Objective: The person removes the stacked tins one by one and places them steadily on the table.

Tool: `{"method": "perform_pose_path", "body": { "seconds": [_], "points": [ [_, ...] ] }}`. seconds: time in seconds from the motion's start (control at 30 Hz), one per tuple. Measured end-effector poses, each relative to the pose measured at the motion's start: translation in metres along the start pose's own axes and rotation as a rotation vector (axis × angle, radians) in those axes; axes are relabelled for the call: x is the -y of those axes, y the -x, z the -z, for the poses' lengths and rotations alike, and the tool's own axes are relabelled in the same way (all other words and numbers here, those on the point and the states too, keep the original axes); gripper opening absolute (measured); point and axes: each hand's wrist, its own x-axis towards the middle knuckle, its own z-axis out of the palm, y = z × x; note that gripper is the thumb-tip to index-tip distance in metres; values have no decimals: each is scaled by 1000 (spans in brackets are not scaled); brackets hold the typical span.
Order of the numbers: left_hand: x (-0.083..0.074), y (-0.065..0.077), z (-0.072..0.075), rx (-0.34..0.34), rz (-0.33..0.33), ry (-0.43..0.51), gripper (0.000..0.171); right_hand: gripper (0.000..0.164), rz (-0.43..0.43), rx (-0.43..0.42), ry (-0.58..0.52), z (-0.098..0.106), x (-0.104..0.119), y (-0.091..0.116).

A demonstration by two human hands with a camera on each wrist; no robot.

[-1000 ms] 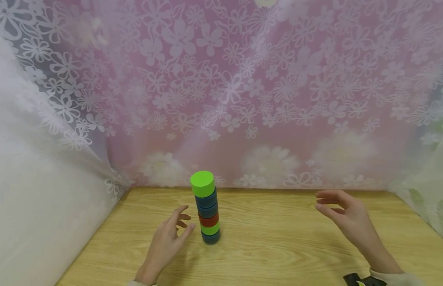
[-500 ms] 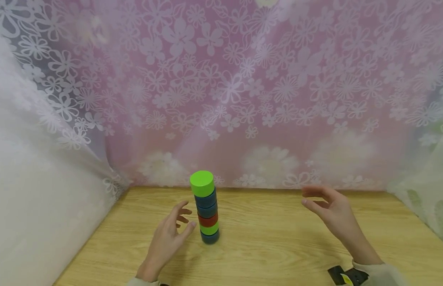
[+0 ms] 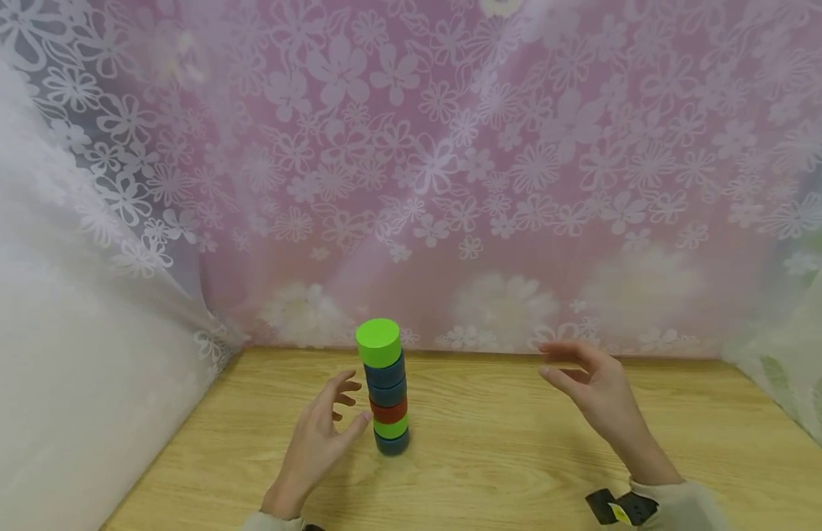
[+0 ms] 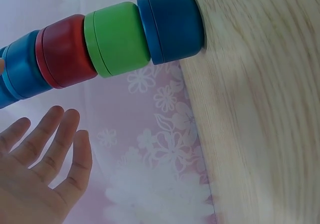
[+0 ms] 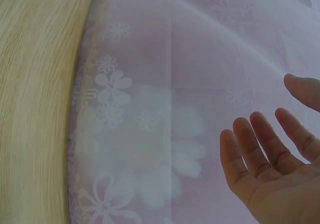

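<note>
Trainee: Where is the stack (image 3: 386, 389), and how are the fingers set?

Operator: I see it upright on the table (image 3: 490, 457), left of centre: six round pieces, the bottom blue piece (image 4: 177, 27) on the wood. The left hand (image 3: 318, 442) is just left of it, fingers apart and loosely curved, gripping nothing; I cannot tell whether its thumb touches. The right hand (image 3: 599, 391) is raised well to the right, fingers gently bent, a gap between thumb and forefinger, nothing between them.

Trainee: How should this step be done?

Operator: I judge it to be an approach. First, I would set the left hand as a light guard, without pressing. Second, I would bring the right hand in slowly at the height of the top green piece (image 3: 379, 344), thumb gap wide enough to clear it. Third, I would make contact from both sides equally.

Trainee: Main hazard?

Operator: A sideways push. I cannot confirm that the pieces interlock, so I would treat each joint as loose.
</note>
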Motion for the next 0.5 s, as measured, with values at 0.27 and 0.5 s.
{"method": "perform_pose_path", "body": {
  "seconds": [0.27, 0.5],
  "points": [
    [0, -1, -4, 0, -4, 47, 59, 30, 58, 1, -51, -10, 6, -5],
    [-1, -4, -8, -4, 0, 65, 60, 30, 69, 11, -44, -16, 9, -8]
  ]
}}
